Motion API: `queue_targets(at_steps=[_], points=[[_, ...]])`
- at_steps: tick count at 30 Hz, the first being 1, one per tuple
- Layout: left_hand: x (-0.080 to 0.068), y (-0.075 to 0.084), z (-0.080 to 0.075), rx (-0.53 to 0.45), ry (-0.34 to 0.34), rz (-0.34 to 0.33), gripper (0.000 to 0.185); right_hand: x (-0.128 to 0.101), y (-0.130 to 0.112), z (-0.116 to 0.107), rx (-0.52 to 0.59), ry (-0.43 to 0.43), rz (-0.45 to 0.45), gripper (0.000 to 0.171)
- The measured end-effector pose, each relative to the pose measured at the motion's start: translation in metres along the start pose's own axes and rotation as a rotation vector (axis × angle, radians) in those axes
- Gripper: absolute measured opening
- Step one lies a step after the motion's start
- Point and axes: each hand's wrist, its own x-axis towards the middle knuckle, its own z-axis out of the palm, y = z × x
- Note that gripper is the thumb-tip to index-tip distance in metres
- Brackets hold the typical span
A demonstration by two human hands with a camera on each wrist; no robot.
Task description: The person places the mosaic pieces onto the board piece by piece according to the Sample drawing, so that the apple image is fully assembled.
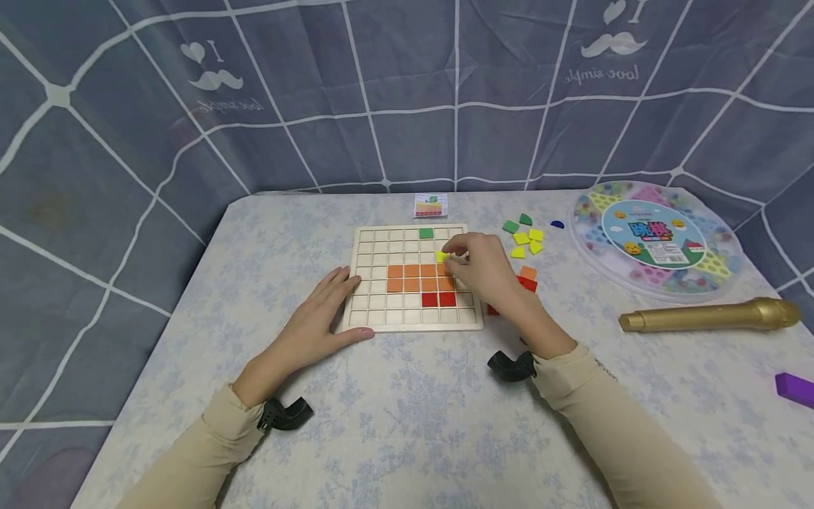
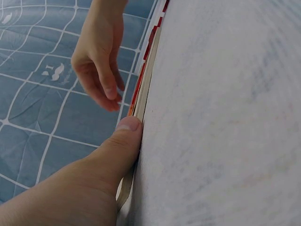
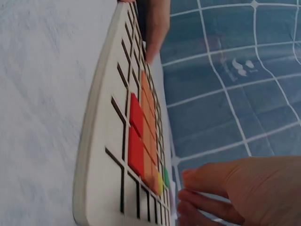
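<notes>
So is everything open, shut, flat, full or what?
Wooden board: flat, partly filled
Orange tiles: most on the board
Yellow tile by the fingers: on the board
Loose yellow tiles: off the board
Blue tile: off the board
Picture card: picture side showing
Round case: shut, clear lid on
Gold microphone: lying on its side
Left grip: fingers stretched, touching the board
Right grip: fingers bent, can't tell if pinching

Left hand point(image 1: 311, 325) touches the grid board point(image 1: 396, 318) at its left edge; right hand point(image 1: 486, 268), fingers bent, hangs over its right side
</notes>
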Motion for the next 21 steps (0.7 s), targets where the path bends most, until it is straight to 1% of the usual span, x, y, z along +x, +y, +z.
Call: queue_targets(at_steps=[5,9,15,18,21], points=[[0.000,0.000,0.000,0.005,-0.001,-0.009,0.101,-0.007,0.016,-0.017,0.003,0.026,0.097,0.026],[0.000,0.001,0.000,0.009,-0.003,-0.008,0.102,-0.014,0.027,-0.026,-0.031,0.062,0.154,0.026],[0.000,0.000,0.001,0.007,-0.010,-0.012,0.102,-0.019,0.040,-0.023,-0.067,0.121,0.190,0.031],[-0.001,0.000,0.000,0.009,-0.011,-0.014,0.102,-0.020,0.043,-0.021,-0.083,0.135,0.211,0.032],[-0.001,-0.001,0.000,0.013,-0.008,-0.010,0.102,-0.020,0.045,-0.021,-0.097,0.140,0.225,0.030]])
